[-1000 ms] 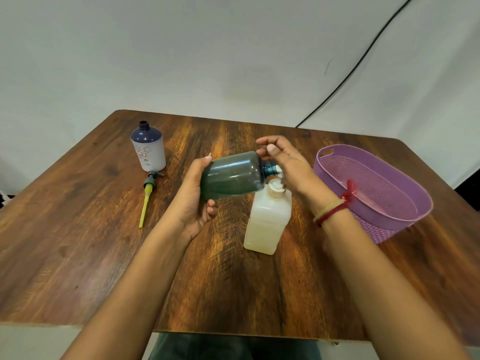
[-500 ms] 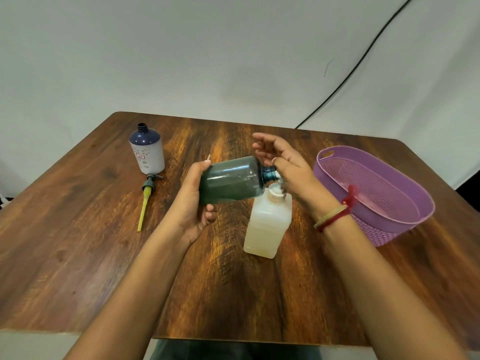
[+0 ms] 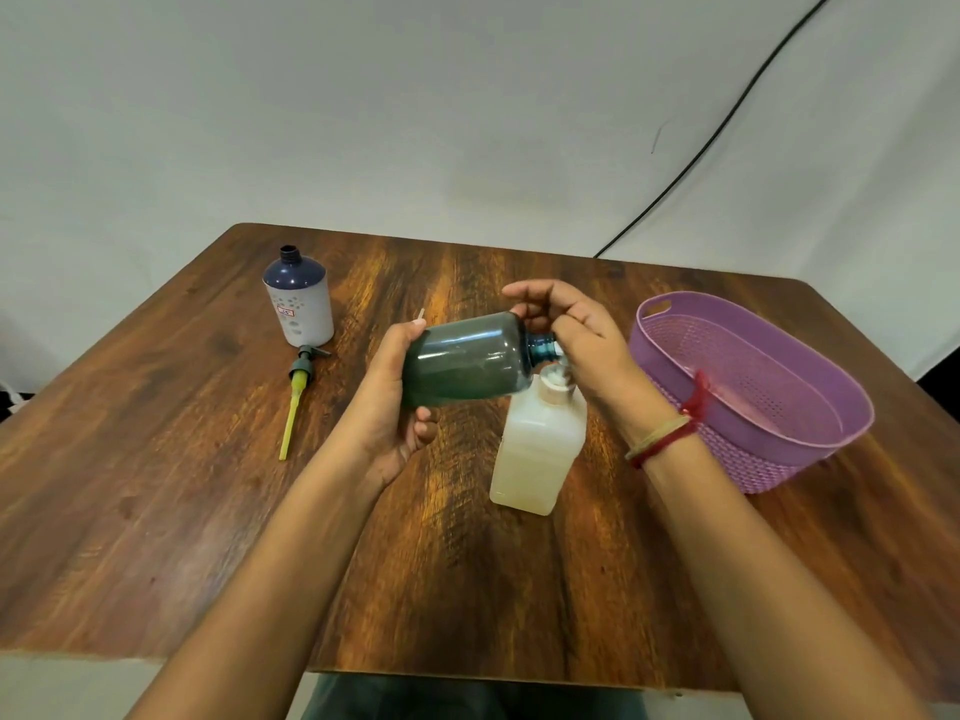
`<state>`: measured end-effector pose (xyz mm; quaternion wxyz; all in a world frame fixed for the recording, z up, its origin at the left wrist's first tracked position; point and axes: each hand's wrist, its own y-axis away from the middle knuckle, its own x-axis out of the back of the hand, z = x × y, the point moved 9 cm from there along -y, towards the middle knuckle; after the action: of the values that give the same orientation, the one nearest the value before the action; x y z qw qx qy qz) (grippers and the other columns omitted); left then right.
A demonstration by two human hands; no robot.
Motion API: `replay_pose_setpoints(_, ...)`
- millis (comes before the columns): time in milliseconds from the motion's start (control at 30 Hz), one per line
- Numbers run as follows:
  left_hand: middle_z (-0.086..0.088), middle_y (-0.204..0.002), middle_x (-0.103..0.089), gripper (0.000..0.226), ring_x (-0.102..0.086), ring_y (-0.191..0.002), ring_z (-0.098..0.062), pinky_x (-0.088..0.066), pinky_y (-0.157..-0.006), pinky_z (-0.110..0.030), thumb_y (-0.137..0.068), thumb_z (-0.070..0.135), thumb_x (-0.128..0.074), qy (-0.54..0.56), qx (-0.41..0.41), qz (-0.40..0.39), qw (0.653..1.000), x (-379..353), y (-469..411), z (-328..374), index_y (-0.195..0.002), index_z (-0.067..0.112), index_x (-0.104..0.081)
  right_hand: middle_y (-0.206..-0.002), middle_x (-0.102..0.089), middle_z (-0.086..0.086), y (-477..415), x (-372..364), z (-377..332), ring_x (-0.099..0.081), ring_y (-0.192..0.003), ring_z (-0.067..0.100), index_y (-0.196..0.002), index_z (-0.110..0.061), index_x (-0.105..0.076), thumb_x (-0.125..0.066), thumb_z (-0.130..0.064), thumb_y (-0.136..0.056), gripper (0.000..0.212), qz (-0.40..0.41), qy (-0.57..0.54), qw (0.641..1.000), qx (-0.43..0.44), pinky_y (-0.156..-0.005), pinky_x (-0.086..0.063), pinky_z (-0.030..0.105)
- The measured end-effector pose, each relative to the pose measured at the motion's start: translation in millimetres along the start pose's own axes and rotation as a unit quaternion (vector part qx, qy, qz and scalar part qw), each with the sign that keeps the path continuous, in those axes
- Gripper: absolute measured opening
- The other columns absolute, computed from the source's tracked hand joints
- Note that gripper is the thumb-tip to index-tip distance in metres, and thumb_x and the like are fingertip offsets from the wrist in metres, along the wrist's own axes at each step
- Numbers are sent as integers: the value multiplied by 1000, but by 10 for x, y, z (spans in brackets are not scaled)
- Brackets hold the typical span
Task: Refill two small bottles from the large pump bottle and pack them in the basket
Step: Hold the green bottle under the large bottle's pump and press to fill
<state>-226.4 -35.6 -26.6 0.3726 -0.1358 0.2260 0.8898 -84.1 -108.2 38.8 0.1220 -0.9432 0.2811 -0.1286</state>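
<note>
Above the pale bottle (image 3: pixel 537 449), in the head view, I see the dark green bottle (image 3: pixel 467 358) lying sideways, its neck pointing right over the open mouth. The left hand (image 3: pixel 387 402) grips its base. The right hand (image 3: pixel 582 340) crowds the neck, and I cannot tell its hold. The basket (image 3: pixel 769 465) waits to the right; the pump (image 3: pixel 296 397) and the blue-topped bottle (image 3: pixel 301 304) are far left.

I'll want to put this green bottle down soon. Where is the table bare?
Bare wood: the near strip of the table along its front edge, and the left side beyond the yellow pump. Crowded: the middle, where the pale bottle stands beside the purple basket.
</note>
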Motion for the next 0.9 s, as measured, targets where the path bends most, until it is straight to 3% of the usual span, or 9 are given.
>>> replay_pose_setpoints(133,4,-56,-59,34,-36,-35,-3,-31,-31,-10,-90,49,-48,4,16,7,1000,37,-22,-107,-97,17,-57,-92,-61,0,33,-24,91,-58,-89,8,-99,-15,-61,-30,-2,-75,42,7,-2,1000,-7,-81,-49,18)
replay_pose_setpoints(233,4,-55,-59,35,-36,-35,-3,-31,-31,-10,-91,48,-47,14,19,-3,1000,23,-9,-109,-100,16,-56,-91,-60,0,-1,-12,28,-58,-85,2,-98,-14,-60,-30,9,-78,43,1,13,1000,3,-79,-49,16)
replay_pose_setpoints(333,2,-58,-60,36,-37,-35,-3,-31,-31,-10,-91,48,-48,21,5,-3,1000,14,2,-52,-103,15,-56,-89,-60,1,-33,22,-60,-59,-82,-2,-98,-15,-60,-32,7,-72,44,2,9,1000,21,-78,-48,15)
replay_pose_setpoints(600,2,-55,-59,35,-37,-35,-3,-31,-31,-10,-90,50,-48,15,28,7,999,46,-22,-161,-97,16,-55,-90,-61,2,21,-16,77,-56,-87,11,-86,-12,-62,-25,19,-83,48,21,9,1000,-14,-74,-50,15)
replay_pose_setpoints(767,1,-56,-61,37,-37,-35,-3,-32,-31,-10,-90,49,-48,21,12,-8,1000,6,-10,-56,-100,14,-56,-99,-57,-1,-52,20,-82,-55,-94,7,-104,-11,-57,-25,24,-78,54,21,23,999,17,-86,-48,17)
replay_pose_setpoints(900,2,-56,-60,37,-36,-36,-3,-32,-31,-10,-90,50,-49,15,18,2,1000,37,-36,-100,-101,15,-57,-101,-58,-1,-8,10,29,-55,-96,7,-104,-13,-58,-25,22,-79,54,29,16,999,6,-86,-48,16)
